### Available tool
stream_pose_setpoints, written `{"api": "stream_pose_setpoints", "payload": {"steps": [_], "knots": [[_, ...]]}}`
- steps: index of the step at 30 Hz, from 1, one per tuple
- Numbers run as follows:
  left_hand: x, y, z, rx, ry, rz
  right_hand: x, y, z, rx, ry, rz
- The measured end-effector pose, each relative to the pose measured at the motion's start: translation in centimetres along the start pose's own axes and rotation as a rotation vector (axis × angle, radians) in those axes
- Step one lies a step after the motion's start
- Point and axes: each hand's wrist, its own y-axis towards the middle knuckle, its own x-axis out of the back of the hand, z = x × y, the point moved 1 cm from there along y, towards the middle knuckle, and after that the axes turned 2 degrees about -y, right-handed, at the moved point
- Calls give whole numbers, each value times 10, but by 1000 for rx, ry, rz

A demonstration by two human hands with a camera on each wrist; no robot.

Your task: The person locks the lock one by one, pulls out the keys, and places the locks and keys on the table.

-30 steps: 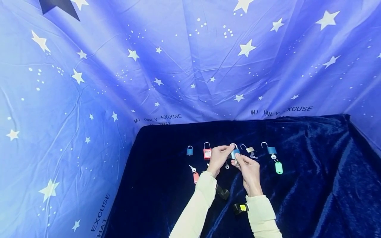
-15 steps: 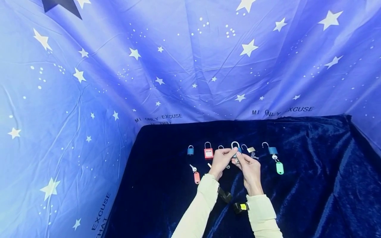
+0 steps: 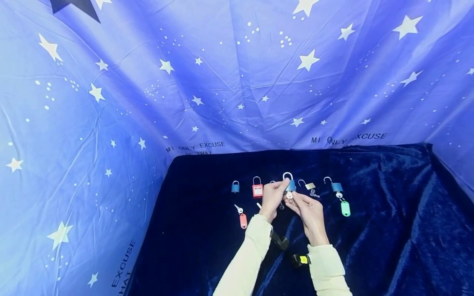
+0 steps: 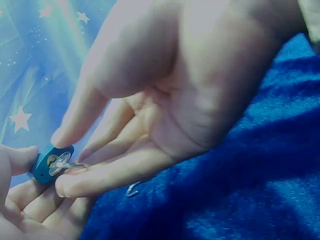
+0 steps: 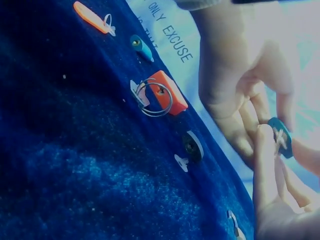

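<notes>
Both hands hold a blue padlock [image 3: 290, 186], its silver shackle pointing up. A key [image 3: 289, 195] sticks out of its bottom, plainest in the left wrist view, where a thin ring hangs from the key [image 4: 60, 163]. The left hand [image 3: 273, 198] pinches the padlock, thumb on the body and fingers behind and below it. From the other side, the right hand [image 3: 310, 210] grips the lower body, its thumb close beside the key. In the right wrist view, fingertips of both hands surround the padlock [image 5: 281, 136], covering part of it.
On dark blue velvet [image 3: 381, 246] lie a small blue padlock [image 3: 235, 187], a red padlock [image 3: 257, 189], an open brass padlock [image 3: 310, 186] with keys, and an open blue padlock [image 3: 336, 187] with a green tag [image 3: 345, 208]. A red-tagged key [image 3: 243, 220] lies nearer; a dark padlock [image 5: 192, 145] is mostly hidden by the left hand.
The padlock has risen slightly and shifted left. Fingers covered much of its body half a second ago; now the body and key show, and the right thumb sits lower, by the key.
</notes>
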Motion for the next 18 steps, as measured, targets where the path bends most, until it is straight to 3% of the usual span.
{"api": "stream_pose_setpoints", "payload": {"steps": [8,18], "knots": [[0,2,-5,22,-127,40,0,0,0,30,3,2],[-1,-1,-6,17,-115,70,0,0,-1,44,-37,-9]]}}
